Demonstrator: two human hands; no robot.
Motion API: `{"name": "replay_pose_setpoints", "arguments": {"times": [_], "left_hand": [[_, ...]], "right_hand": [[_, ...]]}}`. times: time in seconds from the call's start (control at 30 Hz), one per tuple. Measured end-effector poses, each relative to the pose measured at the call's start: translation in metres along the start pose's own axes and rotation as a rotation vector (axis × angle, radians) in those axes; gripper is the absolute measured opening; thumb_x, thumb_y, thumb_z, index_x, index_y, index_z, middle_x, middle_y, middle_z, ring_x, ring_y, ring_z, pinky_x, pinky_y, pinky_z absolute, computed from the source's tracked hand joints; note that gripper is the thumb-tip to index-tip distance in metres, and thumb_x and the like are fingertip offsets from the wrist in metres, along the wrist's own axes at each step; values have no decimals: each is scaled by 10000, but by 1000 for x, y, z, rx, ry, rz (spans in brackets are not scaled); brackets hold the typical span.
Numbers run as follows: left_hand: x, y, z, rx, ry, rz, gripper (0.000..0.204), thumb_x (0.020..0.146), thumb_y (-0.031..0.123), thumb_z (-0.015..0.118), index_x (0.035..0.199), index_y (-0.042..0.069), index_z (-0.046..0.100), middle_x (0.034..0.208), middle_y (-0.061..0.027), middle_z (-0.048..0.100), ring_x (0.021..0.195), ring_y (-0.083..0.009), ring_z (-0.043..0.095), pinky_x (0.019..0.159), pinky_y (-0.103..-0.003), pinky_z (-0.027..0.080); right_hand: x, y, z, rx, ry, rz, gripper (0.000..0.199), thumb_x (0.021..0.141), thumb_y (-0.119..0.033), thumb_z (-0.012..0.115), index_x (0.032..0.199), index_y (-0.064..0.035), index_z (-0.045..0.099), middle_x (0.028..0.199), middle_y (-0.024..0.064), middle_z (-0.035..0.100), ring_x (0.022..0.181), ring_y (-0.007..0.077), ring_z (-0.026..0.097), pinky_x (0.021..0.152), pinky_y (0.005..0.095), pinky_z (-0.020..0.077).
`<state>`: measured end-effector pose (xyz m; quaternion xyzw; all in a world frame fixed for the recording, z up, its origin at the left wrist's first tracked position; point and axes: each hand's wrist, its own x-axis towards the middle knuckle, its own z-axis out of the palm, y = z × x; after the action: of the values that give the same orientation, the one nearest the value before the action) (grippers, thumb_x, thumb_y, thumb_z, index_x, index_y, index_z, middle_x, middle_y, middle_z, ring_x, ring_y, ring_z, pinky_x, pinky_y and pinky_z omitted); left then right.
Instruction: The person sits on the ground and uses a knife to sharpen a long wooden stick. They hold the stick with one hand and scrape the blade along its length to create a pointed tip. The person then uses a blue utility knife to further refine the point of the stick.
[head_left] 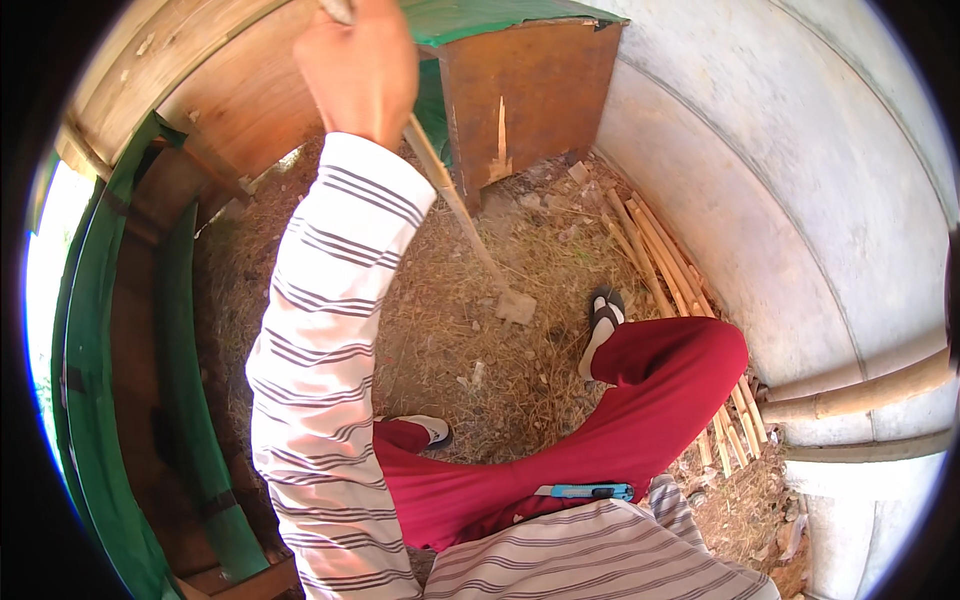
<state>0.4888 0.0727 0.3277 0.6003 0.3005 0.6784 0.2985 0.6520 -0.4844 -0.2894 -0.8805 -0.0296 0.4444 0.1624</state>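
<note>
My left hand (360,70), at the top of the view, is closed in a fist around a long thin wooden stick (455,205). The stick slants from the fist, behind the wrist, down to the ground in the middle. At its lower end is a small, flat, squarish greyish-tan piece (515,306), resting on or just over the dry grass between my feet; whether it is a blade fixed to the stick, I cannot tell. A striped sleeve covers my left arm. My right hand is out of view. Across my lap, at the waist, lies a light-blue box cutter (590,491).
A brown wooden cabinet (530,100) with a green cover stands ahead. Green-edged wooden shelving (195,370) curves along the left. Split bamboo strips (665,255) lie by the pale wall (780,150) on the right. A bamboo pole (860,392) juts in there. Dry grass covers the ground.
</note>
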Motion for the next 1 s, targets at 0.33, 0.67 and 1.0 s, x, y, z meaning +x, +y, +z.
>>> {"name": "replay_pose_setpoints", "arguments": {"times": [0.33,0.67,1.0], "left_hand": [[-9,-9,3,112,-136,426,400,1023,305,557,856,-58,592,855,-106,624,670,-167,573,615,-313,479],[-1,-2,23,-250,-299,5,321,1044,281,526,1023,-30,607,801,-64,594,644,-147,536,599,-289,458],[-9,19,32,-423,-133,66,352,970,218,592,690,49,459,580,-2,444,487,-76,397,454,-250,303]], "right_hand": [[-26,56,-109,596,181,265,530,896,-600,651,796,-80,653,502,39,497,371,216,434,365,398,383],[-267,-238,-259,577,924,-843,439,950,-447,653,751,-56,629,537,-43,451,488,60,380,456,264,259],[-205,-483,-123,-14,156,-938,349,1020,-375,569,910,-56,659,557,29,527,486,137,509,417,334,434]]}}
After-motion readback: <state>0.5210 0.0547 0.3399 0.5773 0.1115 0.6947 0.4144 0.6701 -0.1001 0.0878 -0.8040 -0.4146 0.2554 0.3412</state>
